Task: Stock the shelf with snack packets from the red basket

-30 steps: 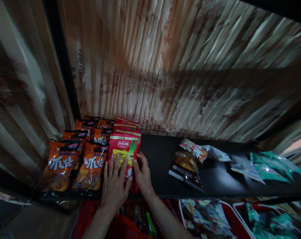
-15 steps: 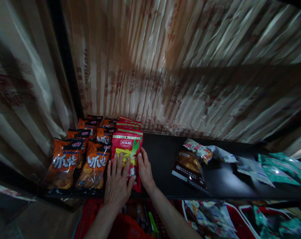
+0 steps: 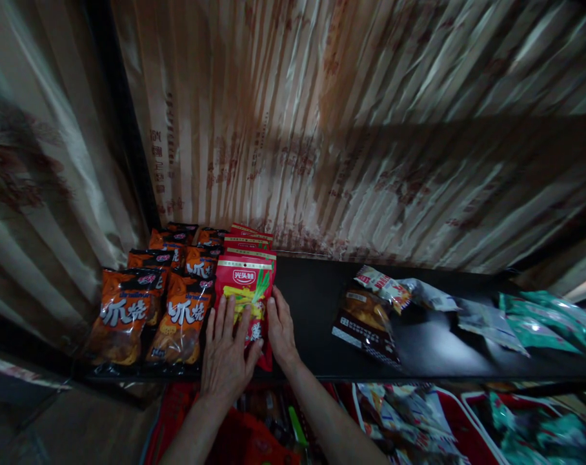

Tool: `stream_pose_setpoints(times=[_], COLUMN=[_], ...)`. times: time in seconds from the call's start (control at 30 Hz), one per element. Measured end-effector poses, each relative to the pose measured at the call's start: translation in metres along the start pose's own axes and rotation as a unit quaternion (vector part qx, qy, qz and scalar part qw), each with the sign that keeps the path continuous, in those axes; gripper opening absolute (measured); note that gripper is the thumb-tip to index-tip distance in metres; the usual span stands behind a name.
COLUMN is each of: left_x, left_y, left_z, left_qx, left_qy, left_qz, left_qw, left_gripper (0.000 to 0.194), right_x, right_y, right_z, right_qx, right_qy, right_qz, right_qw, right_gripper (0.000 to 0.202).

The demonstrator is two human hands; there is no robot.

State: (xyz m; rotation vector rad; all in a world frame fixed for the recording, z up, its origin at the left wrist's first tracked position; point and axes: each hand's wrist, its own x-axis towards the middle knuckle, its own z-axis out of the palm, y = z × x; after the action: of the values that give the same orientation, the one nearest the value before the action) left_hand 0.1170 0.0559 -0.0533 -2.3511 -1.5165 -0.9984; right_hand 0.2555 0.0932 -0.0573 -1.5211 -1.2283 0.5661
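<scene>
A red snack bag (image 3: 244, 276) with yellow and green pictures leans at the front of a row of similar red bags (image 3: 249, 242) on the black shelf (image 3: 303, 310). My left hand (image 3: 228, 352) lies over its lower front, fingers stretched out and slightly spread. Against its right edge rests my right hand (image 3: 282, 328), fingers extended and held close together, the palm side toward the bag. Just left of my left hand stand orange and black snack bags (image 3: 181, 320) in two columns. The bag's lower left part is hidden behind my left hand.
Right along the shelf lie a brown-and-clear package (image 3: 365, 316), a white-and-red packet (image 3: 384, 287), silvery packets (image 3: 489, 323) and green packets (image 3: 539, 323). Below stand red baskets (image 3: 455, 420) with more packets. A black post (image 3: 123, 116) rises at left before pleated curtains (image 3: 293, 129).
The view has shifted very slightly. Both hands stay at the red snack bag in nearly the same pose, and the bags keep their places.
</scene>
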Motion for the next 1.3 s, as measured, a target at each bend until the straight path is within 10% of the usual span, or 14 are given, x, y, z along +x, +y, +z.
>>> stream_pose_setpoints(times=[0.4,0.7,1.07,1.3], left_x=[-0.003,-0.027,-0.107,-0.165], left_y=[0.004,0.019,0.079,0.096], left_z=[-0.01,-0.037,-0.064,-0.089], left_qx=[-0.037,-0.15,-0.189,-0.213], left_qy=[0.008,0.037,-0.363,-0.481], left_qz=[0.011,0.166,0.111,0.023], left_qw=[0.999,0.974,0.906,0.85], left_gripper=[0.054,0.036,0.046,0.042], right_x=[-0.015,-0.108,-0.209,-0.252], right_y=[-0.006,-0.014,-0.005,-0.045], right_z=[-0.017,-0.071,-0.128,-0.163], right_qx=[-0.03,-0.045,-0.175,-0.209], right_qy=[0.031,-0.021,-0.206,-0.298], right_qz=[-0.06,-0.134,-0.04,-0.026], right_qw=[0.997,0.99,0.962,0.931], right_gripper=[0.049,0.036,0.027,0.024])
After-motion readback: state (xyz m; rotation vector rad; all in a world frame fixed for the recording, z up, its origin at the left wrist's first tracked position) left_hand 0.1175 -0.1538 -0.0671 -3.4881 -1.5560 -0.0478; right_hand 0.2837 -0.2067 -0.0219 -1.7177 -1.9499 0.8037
